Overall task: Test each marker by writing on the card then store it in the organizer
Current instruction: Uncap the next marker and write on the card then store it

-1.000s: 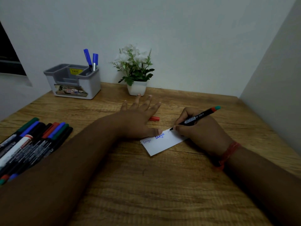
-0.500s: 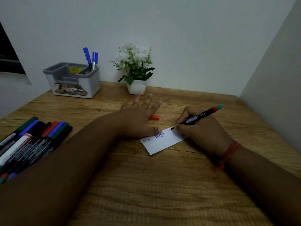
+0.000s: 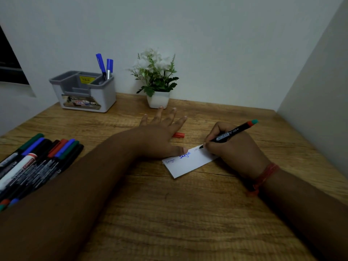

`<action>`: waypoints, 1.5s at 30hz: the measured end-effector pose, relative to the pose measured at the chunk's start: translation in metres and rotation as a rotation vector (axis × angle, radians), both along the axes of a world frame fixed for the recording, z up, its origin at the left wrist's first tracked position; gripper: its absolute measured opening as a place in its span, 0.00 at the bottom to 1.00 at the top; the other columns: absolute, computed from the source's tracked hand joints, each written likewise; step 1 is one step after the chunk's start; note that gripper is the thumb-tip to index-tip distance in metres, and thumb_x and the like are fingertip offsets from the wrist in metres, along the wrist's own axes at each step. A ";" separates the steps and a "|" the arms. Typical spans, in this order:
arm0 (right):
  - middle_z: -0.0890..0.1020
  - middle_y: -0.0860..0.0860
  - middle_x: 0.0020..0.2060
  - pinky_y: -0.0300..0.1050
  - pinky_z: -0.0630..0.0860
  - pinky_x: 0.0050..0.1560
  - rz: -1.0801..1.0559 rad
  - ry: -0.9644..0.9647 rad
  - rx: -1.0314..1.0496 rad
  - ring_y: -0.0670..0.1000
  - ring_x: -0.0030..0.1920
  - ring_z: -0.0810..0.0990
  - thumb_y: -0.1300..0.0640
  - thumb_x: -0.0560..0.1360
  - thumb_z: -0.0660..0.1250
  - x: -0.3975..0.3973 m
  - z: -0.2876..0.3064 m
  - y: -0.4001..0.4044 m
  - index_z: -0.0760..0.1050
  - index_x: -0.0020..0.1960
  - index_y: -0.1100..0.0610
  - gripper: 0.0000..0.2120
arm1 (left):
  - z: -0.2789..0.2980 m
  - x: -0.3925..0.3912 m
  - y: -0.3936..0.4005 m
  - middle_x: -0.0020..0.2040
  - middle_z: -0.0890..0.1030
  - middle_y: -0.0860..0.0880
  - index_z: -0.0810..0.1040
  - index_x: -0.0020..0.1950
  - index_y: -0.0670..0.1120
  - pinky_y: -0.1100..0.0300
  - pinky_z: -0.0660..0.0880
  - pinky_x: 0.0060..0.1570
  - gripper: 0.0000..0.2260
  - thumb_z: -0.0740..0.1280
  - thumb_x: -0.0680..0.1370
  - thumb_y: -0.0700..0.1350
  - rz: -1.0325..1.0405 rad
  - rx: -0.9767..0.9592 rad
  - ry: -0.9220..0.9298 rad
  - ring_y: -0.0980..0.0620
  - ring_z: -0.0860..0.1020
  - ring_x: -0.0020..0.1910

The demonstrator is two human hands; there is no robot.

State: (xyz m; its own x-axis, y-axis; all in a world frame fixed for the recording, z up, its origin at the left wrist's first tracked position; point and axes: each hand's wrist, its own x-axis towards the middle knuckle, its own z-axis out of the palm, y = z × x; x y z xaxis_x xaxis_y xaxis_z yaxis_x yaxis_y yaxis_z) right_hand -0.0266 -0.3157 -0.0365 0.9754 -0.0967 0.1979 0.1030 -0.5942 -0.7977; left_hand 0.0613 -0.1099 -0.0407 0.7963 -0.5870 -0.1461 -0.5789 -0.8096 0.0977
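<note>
The right hand (image 3: 239, 147) holds a black marker (image 3: 228, 135) in a writing pinch, fingers curled round the barrel near the tip, and the tip rests on the far right end of the white card (image 3: 188, 164), where a faint third word is being formed. The left hand (image 3: 160, 138) lies flat on the table (image 3: 169, 213) with its fingers spread and straight, holding nothing; its thumb presses the card's near-left edge, most likely to keep the light card from sliding under the pen stroke. The marker's cap (image 3: 178, 135), red, lies on the table just beyond the left hand, probably set there within easy reach for recapping. The card itself sits in the middle of the table between the two hands and carries two finished words, one faint and one in bold blue, beside the one in progress. The organizer (image 3: 84, 95), a grey and white box with several compartments, stands at the far left against the wall, and two blue markers (image 3: 104, 67) stand upright in its right rear compartment, apparently already tested. A row of untested markers (image 3: 37, 159) lies at the left edge of the table; about eight caps show, though the arm hides part of the row. One small potted plant (image 3: 157, 80) stands by the wall, clear of the work.
</note>
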 end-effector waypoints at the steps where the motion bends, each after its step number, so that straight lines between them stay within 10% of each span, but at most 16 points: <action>1: 0.85 0.48 0.39 0.29 0.75 0.34 -0.005 -0.002 0.002 0.40 0.42 0.82 0.63 0.71 0.73 0.001 0.000 0.000 0.80 0.40 0.57 0.03 | 0.000 0.000 0.000 0.77 0.27 0.53 0.32 0.77 0.62 0.33 0.37 0.73 0.43 0.56 0.73 0.73 0.000 0.001 -0.002 0.45 0.27 0.76; 25: 0.84 0.54 0.37 0.39 0.77 0.37 -0.062 0.004 0.295 0.48 0.38 0.81 0.66 0.74 0.71 -0.002 0.005 -0.009 0.80 0.45 0.64 0.01 | 0.000 0.000 0.002 0.78 0.30 0.55 0.35 0.78 0.62 0.36 0.36 0.74 0.39 0.55 0.76 0.70 -0.007 -0.109 0.006 0.48 0.28 0.76; 31: 0.87 0.49 0.45 0.49 0.82 0.55 -0.099 -0.112 0.393 0.47 0.48 0.86 0.64 0.73 0.74 -0.004 0.009 -0.017 0.82 0.49 0.57 0.07 | 0.006 0.003 0.001 0.81 0.55 0.55 0.55 0.80 0.58 0.39 0.42 0.76 0.28 0.59 0.82 0.59 0.035 -0.221 -0.136 0.50 0.49 0.80; 34: 0.87 0.47 0.48 0.56 0.79 0.63 -0.057 -0.110 0.384 0.50 0.55 0.85 0.63 0.74 0.74 -0.006 0.010 -0.016 0.85 0.49 0.51 0.08 | 0.005 0.005 0.003 0.68 0.73 0.54 0.72 0.71 0.56 0.43 0.62 0.71 0.19 0.64 0.80 0.56 -0.016 -0.223 -0.196 0.51 0.68 0.69; 45: 0.87 0.52 0.41 0.49 0.84 0.53 0.031 -0.162 0.480 0.52 0.44 0.86 0.66 0.76 0.70 -0.007 0.011 -0.015 0.81 0.48 0.60 0.03 | 0.013 -0.011 -0.005 0.49 0.77 0.58 0.75 0.56 0.56 0.56 0.75 0.45 0.08 0.69 0.78 0.51 -0.035 -0.518 -0.272 0.57 0.76 0.47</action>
State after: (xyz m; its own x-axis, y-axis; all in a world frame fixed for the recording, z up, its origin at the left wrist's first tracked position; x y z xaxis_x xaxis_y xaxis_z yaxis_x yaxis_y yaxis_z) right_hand -0.0341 -0.3309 -0.0252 0.9397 -0.1853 0.2876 0.2600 -0.1594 -0.9523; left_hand 0.0507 -0.1145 -0.0274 0.7436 -0.5542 0.3741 -0.6644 -0.6754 0.3200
